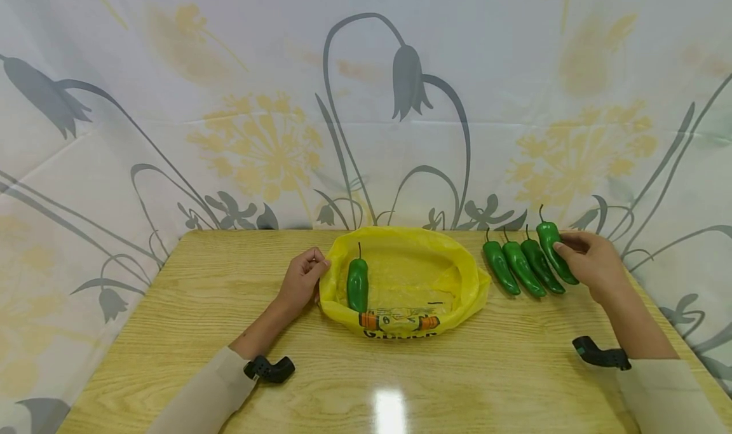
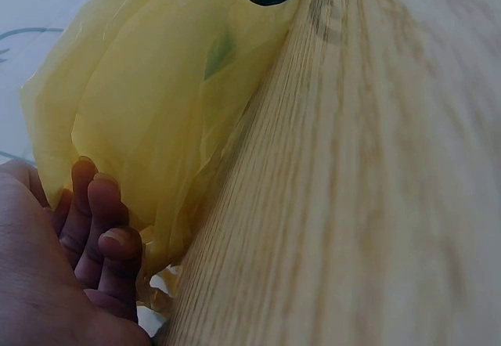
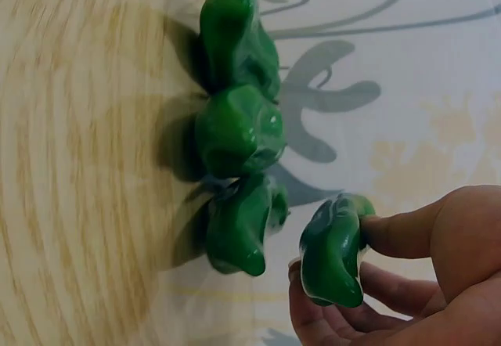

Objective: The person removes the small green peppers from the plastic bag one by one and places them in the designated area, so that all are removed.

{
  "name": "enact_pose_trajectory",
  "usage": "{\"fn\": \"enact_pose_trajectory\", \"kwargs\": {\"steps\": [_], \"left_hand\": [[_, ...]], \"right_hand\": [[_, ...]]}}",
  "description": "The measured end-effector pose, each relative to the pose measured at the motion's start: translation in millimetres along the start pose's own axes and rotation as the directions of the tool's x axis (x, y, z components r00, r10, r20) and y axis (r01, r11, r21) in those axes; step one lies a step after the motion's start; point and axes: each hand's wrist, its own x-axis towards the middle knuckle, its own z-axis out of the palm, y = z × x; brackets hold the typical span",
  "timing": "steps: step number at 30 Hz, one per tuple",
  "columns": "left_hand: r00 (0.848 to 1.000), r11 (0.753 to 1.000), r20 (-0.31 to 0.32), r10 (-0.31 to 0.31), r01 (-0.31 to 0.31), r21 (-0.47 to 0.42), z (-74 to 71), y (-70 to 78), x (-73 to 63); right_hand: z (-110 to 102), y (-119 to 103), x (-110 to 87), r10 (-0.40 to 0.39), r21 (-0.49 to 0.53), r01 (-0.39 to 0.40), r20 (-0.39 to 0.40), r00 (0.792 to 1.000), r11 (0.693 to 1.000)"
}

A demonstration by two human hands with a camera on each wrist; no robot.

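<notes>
A yellow plastic bag (image 1: pixel 400 243) lies on the table with its mouth spread wide. Its left rim is pinched by my left hand (image 1: pixel 303 278); in the left wrist view the fingers curl at the thin yellow film (image 2: pixel 149 111). Inside the bag, at its left side, is one green pepper (image 1: pixel 358 284). My right hand (image 1: pixel 595 265) holds another green pepper (image 1: pixel 555 250) between thumb and fingers, raised off the table in the right wrist view (image 3: pixel 333 252). Just left of it, three green peppers (image 1: pixel 519 269) lie side by side.
The wooden table (image 1: pixel 229 281) ends at the back against a white cloth (image 1: pixel 274 59) printed with grey and yellow flowers. Each wrist carries a black camera mount (image 1: pixel 269 369). Light reflects off the table's front middle.
</notes>
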Motion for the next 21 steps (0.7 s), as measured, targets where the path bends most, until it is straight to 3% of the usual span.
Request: {"fn": "enact_pose_trajectory", "kwargs": {"steps": [21], "left_hand": [[1.000,1.000,0.003,0.018,-0.018,0.011,-1.0,-1.0,0.3]], "right_hand": [[-5,26,6.9,0.077,-0.027,-0.076,0.029,0.997,0.997]]}}
